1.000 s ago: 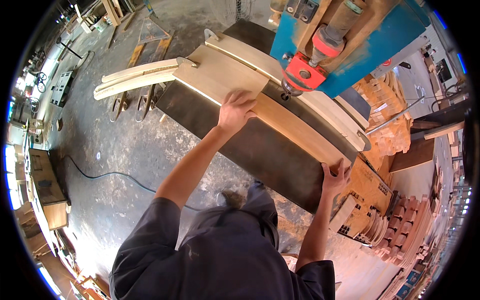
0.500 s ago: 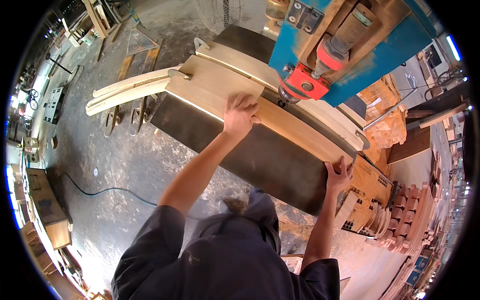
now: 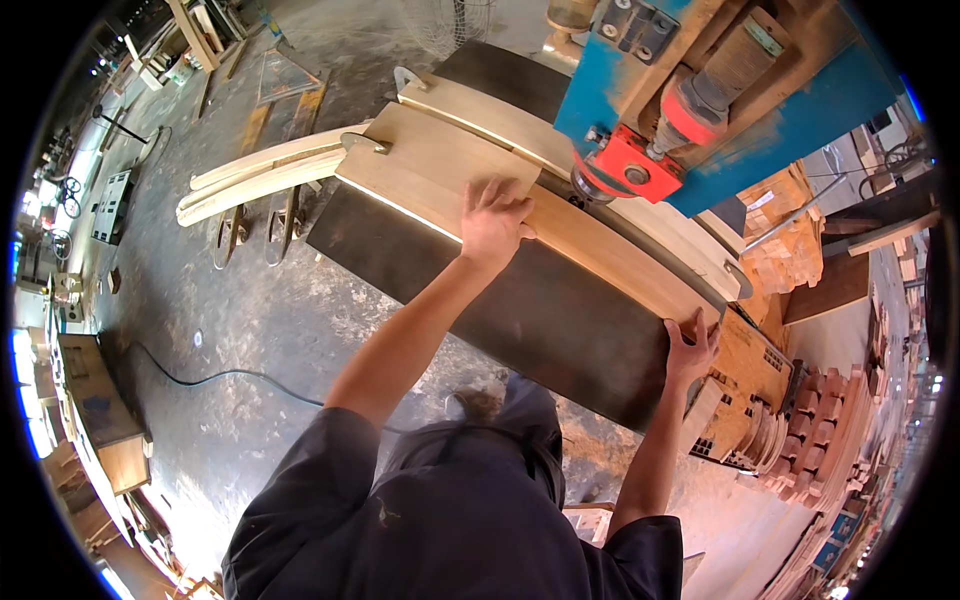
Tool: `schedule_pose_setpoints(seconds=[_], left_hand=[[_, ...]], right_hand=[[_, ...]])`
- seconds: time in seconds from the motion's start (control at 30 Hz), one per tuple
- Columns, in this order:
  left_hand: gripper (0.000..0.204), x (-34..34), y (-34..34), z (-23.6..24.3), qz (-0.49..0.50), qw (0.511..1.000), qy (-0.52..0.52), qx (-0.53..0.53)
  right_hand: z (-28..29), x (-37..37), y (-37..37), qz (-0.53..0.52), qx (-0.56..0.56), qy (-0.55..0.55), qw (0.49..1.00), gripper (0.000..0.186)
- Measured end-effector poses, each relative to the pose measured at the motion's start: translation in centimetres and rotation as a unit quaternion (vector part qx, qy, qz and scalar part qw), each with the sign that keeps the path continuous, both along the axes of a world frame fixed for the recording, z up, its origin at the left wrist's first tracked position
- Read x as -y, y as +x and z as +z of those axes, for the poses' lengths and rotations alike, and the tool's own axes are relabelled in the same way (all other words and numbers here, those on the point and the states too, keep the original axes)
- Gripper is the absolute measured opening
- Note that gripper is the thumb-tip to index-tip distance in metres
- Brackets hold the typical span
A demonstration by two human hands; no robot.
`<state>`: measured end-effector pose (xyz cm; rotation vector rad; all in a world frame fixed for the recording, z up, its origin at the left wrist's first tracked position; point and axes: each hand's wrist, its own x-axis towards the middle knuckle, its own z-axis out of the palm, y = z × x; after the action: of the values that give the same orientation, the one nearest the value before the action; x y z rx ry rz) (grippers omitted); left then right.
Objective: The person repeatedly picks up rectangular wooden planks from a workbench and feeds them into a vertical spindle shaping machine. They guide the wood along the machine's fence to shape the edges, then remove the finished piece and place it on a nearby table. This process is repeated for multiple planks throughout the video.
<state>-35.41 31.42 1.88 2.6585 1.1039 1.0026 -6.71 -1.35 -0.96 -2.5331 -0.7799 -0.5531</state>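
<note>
My left hand [image 3: 492, 225] grips the long light wooden piece [image 3: 625, 265], fingers curled over it where it meets a wider pale board [image 3: 420, 170]. My right hand [image 3: 690, 345] holds the same piece at its right end, thumb and fingers apart around the corner. The wood lies on a dark flat worktable [image 3: 540, 325], among metal clamps [image 3: 365, 142] and a second pale rail [image 3: 470, 110]. Just above my hands hangs a blue machine head [image 3: 780, 140] with a red block [image 3: 630, 165] and a round cutter [image 3: 592, 188], partly hidden by the block.
Curved pale strips [image 3: 260, 165] rest on metal supports at left. At right stand stacked reddish curved parts [image 3: 810, 430], orange-brown boards [image 3: 760, 390] and a metal bar [image 3: 795, 215]. A cable [image 3: 230, 372] crosses the stained floor. A wooden cabinet [image 3: 100, 400] stands at far left.
The view has shifted slightly, so the machine head now appears a little lower and further right. Both my hands stay on the wood, appearing slightly further right.
</note>
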Motion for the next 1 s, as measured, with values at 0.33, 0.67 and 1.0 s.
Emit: schedule_pose_setpoints(seconds=[0.33, 0.67, 1.0], left_hand=[[0.047, -0.6, 0.5, 0.2, -0.003, 1.0, -0.006, 0.0], [0.045, -0.8, 0.9, 0.2, -0.001, 1.0, -0.006, 0.002], [0.042, -1.2, 1.2, 0.6, -0.013, 1.0, 0.014, 0.024]], right_hand=[[-0.2, -0.5, 0.7, 0.003, 0.011, 0.003, 1.0, 0.073], [-0.3, -0.7, 1.3, 0.012, 0.008, 0.003, 1.0, 0.074], [-0.3, -1.2, 1.8, 0.016, 0.016, 0.0, 1.0, 0.075]])
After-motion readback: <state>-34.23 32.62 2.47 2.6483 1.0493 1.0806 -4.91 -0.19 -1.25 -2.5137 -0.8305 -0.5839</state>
